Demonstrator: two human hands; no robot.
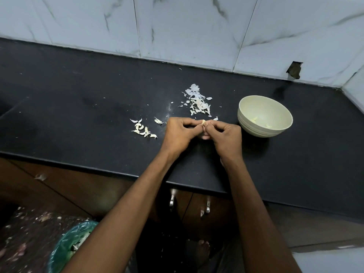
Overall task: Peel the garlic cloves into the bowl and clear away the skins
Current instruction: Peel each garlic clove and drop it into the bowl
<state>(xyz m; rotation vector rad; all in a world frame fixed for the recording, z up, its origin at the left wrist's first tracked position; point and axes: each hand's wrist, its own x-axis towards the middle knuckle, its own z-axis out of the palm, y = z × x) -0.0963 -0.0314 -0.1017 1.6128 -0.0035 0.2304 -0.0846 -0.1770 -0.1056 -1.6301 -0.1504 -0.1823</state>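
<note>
My left hand (180, 133) and my right hand (226, 138) meet above the black counter (78, 119) and pinch one garlic clove (203, 121) between their fingertips. Several unpeeled cloves (143, 131) lie in a loose group to the left of my hands, and one more clove (158, 121) lies nearer my left hand. A heap of white skins (198, 101) sits just behind my hands. To the right stands a cream bowl (246, 115) with a few peeled cloves (254, 119) in its bottom.
A marble-tiled wall (187, 26) runs behind the counter and turns a corner at the far right. Below the counter's front edge are wooden cabinet doors with metal handles (172, 200). A bin lined with a green bag (69, 247) stands on the floor at the lower left.
</note>
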